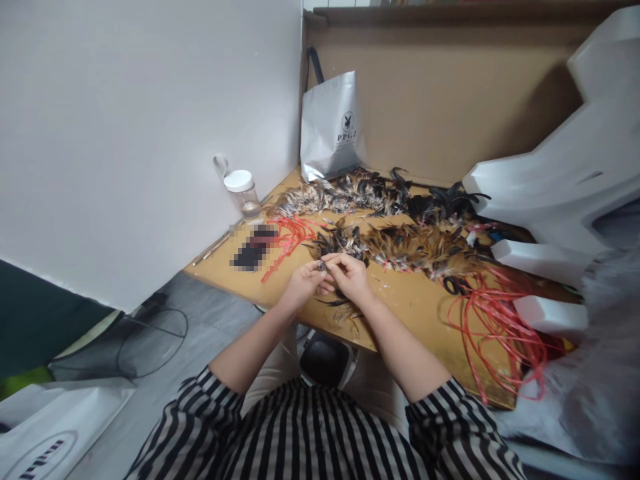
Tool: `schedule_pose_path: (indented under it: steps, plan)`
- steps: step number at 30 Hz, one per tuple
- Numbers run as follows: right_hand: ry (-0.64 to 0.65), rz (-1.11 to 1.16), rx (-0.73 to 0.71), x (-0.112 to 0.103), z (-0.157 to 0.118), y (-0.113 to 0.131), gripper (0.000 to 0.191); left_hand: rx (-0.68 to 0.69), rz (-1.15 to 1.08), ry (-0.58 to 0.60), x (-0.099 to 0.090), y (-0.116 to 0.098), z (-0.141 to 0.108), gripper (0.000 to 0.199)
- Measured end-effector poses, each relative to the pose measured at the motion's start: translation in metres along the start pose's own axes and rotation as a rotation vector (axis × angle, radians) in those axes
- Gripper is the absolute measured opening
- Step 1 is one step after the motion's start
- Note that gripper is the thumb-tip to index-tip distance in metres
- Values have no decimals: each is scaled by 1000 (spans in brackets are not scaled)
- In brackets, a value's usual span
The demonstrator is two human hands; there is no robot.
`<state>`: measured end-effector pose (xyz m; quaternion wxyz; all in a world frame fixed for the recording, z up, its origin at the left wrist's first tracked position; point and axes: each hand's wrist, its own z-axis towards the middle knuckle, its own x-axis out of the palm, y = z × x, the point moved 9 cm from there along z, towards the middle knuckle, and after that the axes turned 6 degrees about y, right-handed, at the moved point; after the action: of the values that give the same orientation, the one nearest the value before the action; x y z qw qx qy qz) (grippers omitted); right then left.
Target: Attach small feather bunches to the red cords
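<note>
A small dark piece (pixel 322 265) was pinched in the nearly closed fingers of the left hand (pixel 304 281), over the worktop (pixel 420 327) near the feathers (pixel 410 245). The right hand (pixel 353 277) was curled close in; whether the piece was gripped by it could not be told. A light, steady pinch was judged best. The piece was largely covered by fingers; a dark patch (pixel 253 250) was obscured by pixelation.
</note>
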<state>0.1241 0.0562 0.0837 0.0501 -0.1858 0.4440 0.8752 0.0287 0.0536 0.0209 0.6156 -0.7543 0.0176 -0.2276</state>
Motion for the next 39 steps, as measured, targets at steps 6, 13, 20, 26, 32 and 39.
schedule_pose_path:
  steps: [6, 13, 20, 26, 32, 39]
  plan:
    - [15, -123, -24, 3, -1, -3, 14, -52, 231, -115, -21, 7, -3, 28]
    - [102, -187, -29, 13, -1, -5, 14, 63, 364, -84, -32, -18, -8, 29]
    - [90, -40, 99, 17, -2, -23, 14, 100, 258, -89, -18, -17, -4, 30]
    - [51, 1, 152, 12, -2, -33, 14, 111, 257, -127, -15, -3, -4, 30]
    - [197, -159, -19, 26, -2, -7, 15, 164, 294, -150, -33, -25, -4, 28]
    - [288, -150, 0, 30, -4, -9, 14, 46, 59, -2, -38, -4, 7, 33]
